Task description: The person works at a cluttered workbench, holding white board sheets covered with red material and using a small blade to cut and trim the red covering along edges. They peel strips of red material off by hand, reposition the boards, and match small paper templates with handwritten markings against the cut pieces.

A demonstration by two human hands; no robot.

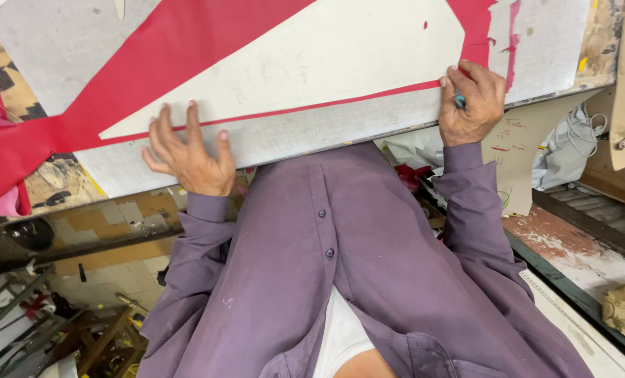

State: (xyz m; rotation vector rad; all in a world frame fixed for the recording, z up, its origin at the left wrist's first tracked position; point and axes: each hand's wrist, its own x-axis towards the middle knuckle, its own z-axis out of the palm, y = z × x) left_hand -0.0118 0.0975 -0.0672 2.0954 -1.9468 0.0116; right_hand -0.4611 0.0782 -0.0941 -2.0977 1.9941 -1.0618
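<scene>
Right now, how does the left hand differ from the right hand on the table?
The left hand lies open with fingers spread, pressing flat near the cream pattern piece; the right hand is curled shut around a small teal marker. The left hand sits at the pattern's lower left edge, the right hand at its lower right corner on the red fabric. Both rest at the table's near edge, in purple sleeves.

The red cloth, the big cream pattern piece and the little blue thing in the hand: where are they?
red cloth (127, 80), head view, on its wide band.
cream pattern piece (326, 52), head view, its middle.
blue thing (460, 101), head view, the bit showing between the right hand (472, 105) fingers.
</scene>
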